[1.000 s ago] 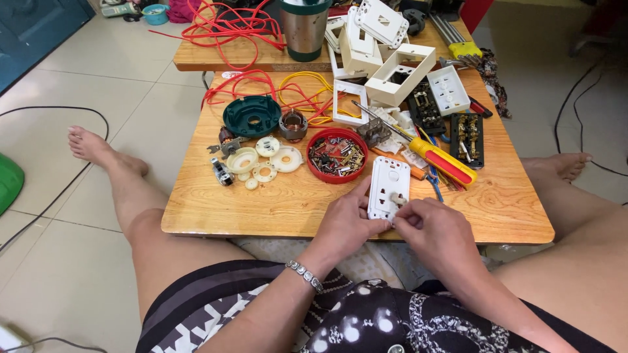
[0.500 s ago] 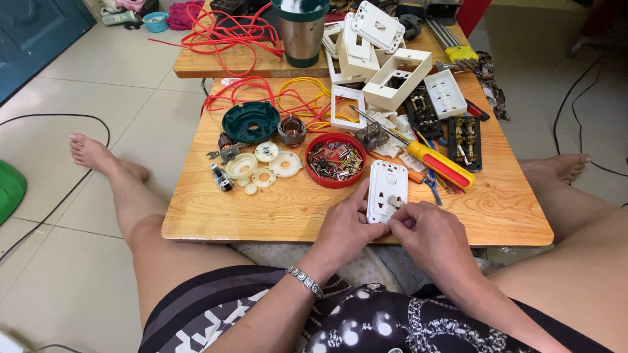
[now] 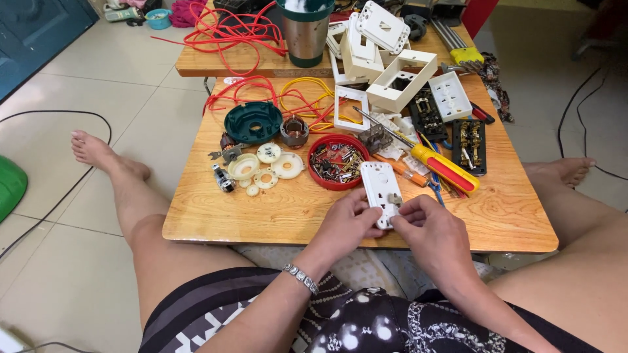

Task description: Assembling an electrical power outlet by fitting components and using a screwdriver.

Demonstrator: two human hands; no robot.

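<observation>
Held thing: a white plastic socket plate, lying over the near edge of the bench, between the two hands.
Left hand: the left hand holds the plate's lower left edge, fingers curled narrow around it.
Right hand: the right hand pinches at a small grey metal part on the plate's right side, fingers close together.
Handling: judged light and rigid, a smooth moulded shell that could slip; thin corners may crack if squeezed. The long edges look the safest hold, clear of the metal insert.
Materials nearby: a red round dish of small screws and metal bits stands just beyond the plate; a yellow-and-red screwdriver lies to its right.
Shapes: cream plastic discs, flat and round, and a dark green domed cap sit further left.
Bench surface: varnished wood grain, glossy and hard.
</observation>
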